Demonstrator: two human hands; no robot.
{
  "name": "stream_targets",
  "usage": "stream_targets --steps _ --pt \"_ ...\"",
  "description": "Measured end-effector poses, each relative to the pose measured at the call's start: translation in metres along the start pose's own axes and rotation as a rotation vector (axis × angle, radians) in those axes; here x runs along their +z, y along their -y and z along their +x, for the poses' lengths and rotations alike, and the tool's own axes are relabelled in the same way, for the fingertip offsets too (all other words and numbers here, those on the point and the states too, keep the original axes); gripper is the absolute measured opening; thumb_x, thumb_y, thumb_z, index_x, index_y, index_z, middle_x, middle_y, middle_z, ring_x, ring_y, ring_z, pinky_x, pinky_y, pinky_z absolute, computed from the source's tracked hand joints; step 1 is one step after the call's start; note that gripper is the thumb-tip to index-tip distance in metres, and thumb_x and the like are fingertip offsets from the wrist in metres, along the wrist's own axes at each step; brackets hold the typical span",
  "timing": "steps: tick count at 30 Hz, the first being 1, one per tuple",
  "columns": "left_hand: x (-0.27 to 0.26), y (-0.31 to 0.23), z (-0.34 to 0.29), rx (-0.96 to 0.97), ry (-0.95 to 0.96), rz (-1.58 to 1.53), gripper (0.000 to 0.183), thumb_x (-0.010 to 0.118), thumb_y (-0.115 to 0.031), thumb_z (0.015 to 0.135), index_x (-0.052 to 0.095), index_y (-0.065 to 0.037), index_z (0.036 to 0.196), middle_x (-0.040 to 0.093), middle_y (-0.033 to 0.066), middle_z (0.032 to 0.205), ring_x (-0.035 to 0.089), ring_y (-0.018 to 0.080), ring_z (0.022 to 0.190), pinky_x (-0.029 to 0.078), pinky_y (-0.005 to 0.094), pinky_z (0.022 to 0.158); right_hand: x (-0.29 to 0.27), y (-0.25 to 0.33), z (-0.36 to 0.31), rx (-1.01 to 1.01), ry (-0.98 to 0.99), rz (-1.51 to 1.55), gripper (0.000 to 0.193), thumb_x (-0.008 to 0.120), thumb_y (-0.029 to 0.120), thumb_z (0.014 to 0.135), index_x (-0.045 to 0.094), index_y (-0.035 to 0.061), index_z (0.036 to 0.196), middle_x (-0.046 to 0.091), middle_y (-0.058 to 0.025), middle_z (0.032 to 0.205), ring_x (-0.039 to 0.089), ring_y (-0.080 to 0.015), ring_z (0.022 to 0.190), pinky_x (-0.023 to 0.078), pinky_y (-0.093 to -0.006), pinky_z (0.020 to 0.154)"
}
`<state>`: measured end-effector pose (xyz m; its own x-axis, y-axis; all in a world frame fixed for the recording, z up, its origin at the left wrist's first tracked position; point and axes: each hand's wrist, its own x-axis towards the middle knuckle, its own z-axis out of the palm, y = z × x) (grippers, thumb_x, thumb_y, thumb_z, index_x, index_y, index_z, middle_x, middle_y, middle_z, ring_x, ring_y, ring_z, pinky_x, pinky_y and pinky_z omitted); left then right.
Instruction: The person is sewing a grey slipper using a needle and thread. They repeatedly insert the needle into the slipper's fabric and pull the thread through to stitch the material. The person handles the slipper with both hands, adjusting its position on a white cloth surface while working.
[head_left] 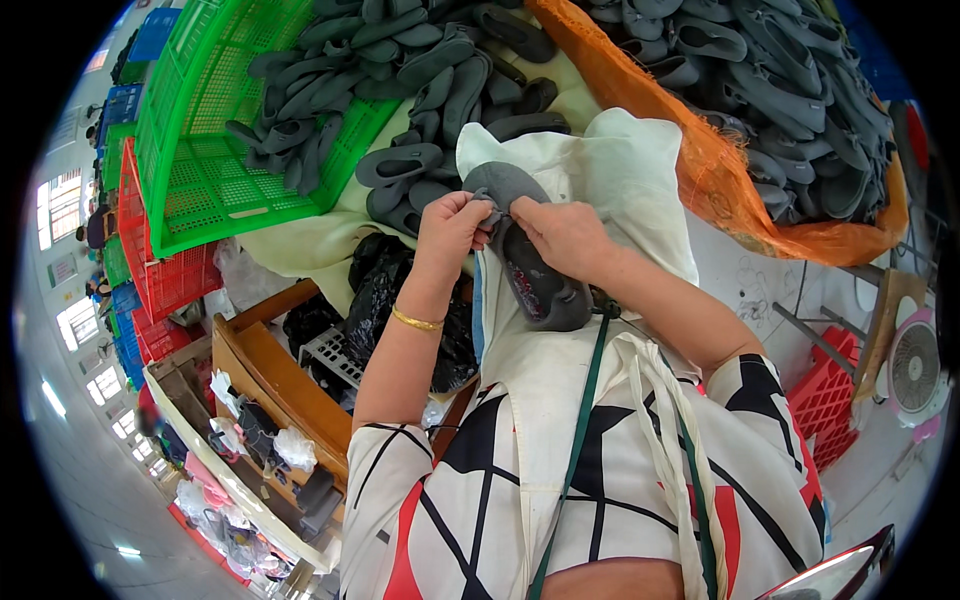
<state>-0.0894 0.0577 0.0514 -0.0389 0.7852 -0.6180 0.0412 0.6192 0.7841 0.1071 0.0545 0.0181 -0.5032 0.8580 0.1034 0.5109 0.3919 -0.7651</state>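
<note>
A dark grey slip-on shoe (556, 290) rests on the white apron over my lap, its opening facing up and a patterned insole showing inside. My left hand (455, 228) is closed in a pinch on a small grey piece at the left rim of the shoe. My right hand (566, 236) grips the opposite edge of the opening, its fingers partly hidden by the hand itself. Just beyond my hands, several similar grey shoes (400, 163) lie in a loose heap on a pale cloth.
A green plastic crate (215, 200) stands tilted at the far left with grey shoes in it. An orange woven sack (700, 190) full of grey shoes is at the far right. A wooden drawer unit (285, 385) and black plastic bags sit left; a fan (913, 367) stands right.
</note>
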Motion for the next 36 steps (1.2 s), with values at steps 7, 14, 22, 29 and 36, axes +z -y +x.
stream_targets --steps 7,14,22,29,36 --pt "-0.002 0.000 0.001 -0.014 0.013 0.001 0.012 0.067 -0.019 0.088 0.066 -0.009 0.082 0.063 -0.0016 0.067 0.055 0.0059 0.054 0.044 0.0199 0.054 -0.005 0.002 0.005 0.009 0.021 0.034 0.010 0.053 0.019 0.095 0.053 0.0085 0.095 0.062 -0.0164 0.069 0.062 -0.0401 0.066 0.046 -0.0514 0.056" --pt "-0.003 0.002 0.004 -0.037 0.065 -0.058 0.013 0.065 -0.019 0.090 0.065 -0.009 0.082 0.063 -0.0018 0.069 0.056 0.0065 0.057 0.045 0.0204 0.055 0.004 0.007 0.003 0.077 -0.002 0.100 0.010 0.051 0.016 0.095 0.050 0.0071 0.100 0.063 -0.0192 0.072 0.062 -0.0422 0.070 0.046 -0.0526 0.060" --pt "-0.013 0.009 0.009 -0.074 0.148 -0.189 0.010 0.062 -0.016 0.092 0.064 -0.009 0.086 0.064 -0.0004 0.073 0.059 0.0082 0.059 0.050 0.0224 0.058 0.010 0.012 0.005 0.136 -0.011 0.130 0.009 0.052 0.012 0.095 0.049 0.0065 0.101 0.064 -0.0210 0.078 0.062 -0.0442 0.075 0.047 -0.0520 0.063" --pt "-0.013 0.010 0.008 -0.079 0.162 -0.265 0.009 0.066 -0.016 0.091 0.066 -0.007 0.090 0.066 -0.0004 0.077 0.059 0.0073 0.061 0.048 0.0210 0.058 0.014 0.014 0.018 0.225 -0.127 0.343 0.011 0.052 0.015 0.097 0.048 0.0045 0.101 0.064 -0.0232 0.077 0.061 -0.0469 0.075 0.047 -0.0537 0.067" --pt "-0.009 0.018 0.008 -0.061 0.079 -0.262 0.011 0.072 -0.016 0.088 0.070 -0.005 0.090 0.067 0.0003 0.077 0.058 0.0069 0.060 0.047 0.0201 0.058 -0.020 0.024 0.035 0.442 0.166 0.410 0.013 0.055 0.017 0.096 0.053 0.0036 0.099 0.065 -0.0163 0.079 0.063 -0.0364 0.073 0.050 -0.0426 0.065"
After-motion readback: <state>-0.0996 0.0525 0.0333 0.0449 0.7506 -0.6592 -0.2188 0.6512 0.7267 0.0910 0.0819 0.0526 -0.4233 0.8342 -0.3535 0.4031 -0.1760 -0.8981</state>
